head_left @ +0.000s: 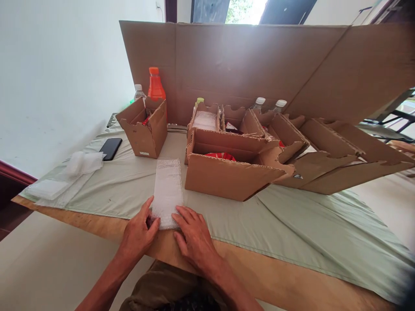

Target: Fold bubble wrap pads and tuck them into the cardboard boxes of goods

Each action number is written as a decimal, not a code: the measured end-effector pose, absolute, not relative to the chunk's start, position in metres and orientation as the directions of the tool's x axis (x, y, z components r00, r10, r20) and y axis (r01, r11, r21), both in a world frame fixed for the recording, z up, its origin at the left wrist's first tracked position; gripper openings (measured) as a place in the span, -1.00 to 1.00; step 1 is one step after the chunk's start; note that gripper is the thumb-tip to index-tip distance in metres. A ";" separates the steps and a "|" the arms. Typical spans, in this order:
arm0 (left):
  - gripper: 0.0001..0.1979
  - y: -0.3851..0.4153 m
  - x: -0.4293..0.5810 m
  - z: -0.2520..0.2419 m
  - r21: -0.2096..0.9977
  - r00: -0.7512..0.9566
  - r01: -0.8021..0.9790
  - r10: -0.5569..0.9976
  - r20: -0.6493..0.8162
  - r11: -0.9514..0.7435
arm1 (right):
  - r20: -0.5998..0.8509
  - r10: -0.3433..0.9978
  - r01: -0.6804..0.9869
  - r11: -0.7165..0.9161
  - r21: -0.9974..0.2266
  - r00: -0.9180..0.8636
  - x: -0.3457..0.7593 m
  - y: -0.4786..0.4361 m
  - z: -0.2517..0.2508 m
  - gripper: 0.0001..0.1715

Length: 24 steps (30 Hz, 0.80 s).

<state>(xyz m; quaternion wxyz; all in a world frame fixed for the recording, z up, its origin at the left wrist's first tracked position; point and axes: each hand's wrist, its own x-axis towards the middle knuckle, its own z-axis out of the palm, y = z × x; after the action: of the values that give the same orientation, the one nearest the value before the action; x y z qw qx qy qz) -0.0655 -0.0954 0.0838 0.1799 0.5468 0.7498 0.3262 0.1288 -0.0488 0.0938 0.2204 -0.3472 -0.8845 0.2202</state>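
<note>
A flat strip of white bubble wrap (pixel 167 185) lies lengthwise on the green cloth, its near end at the table's front edge. My left hand (pixel 138 229) rests at its near left side, thumb and fingers apart, fingertips touching the edge. On the near right corner lies my right hand (pixel 193 233), its fingers spread over the wrap and the thumb held away. Neither hand grips the strip. Just beyond it to the right stands an open cardboard box (pixel 223 175) with something red inside.
Several cardboard bins (pixel 279 125) stand at the right. Another box (pixel 145 129) stands at the left, before an orange bottle (pixel 156 88). A black phone (pixel 111 149) and loose bubble wrap sheets (pixel 53 188) lie far left. A tall cardboard panel (pixel 233 65) closes off the back.
</note>
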 end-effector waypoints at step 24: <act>-0.78 -0.133 -0.058 0.086 0.731 -0.171 0.674 0.940 0.294 -0.106 | 0.234 0.778 0.511 0.575 -0.639 -0.583 0.144 -0.055 0.105 -0.77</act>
<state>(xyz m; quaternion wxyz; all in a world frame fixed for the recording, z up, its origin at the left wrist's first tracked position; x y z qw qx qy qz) -0.0584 -0.1326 0.0863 0.1640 0.6227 0.6481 0.4067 0.1441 -0.0550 0.1054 0.2547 -0.3789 -0.8502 0.2623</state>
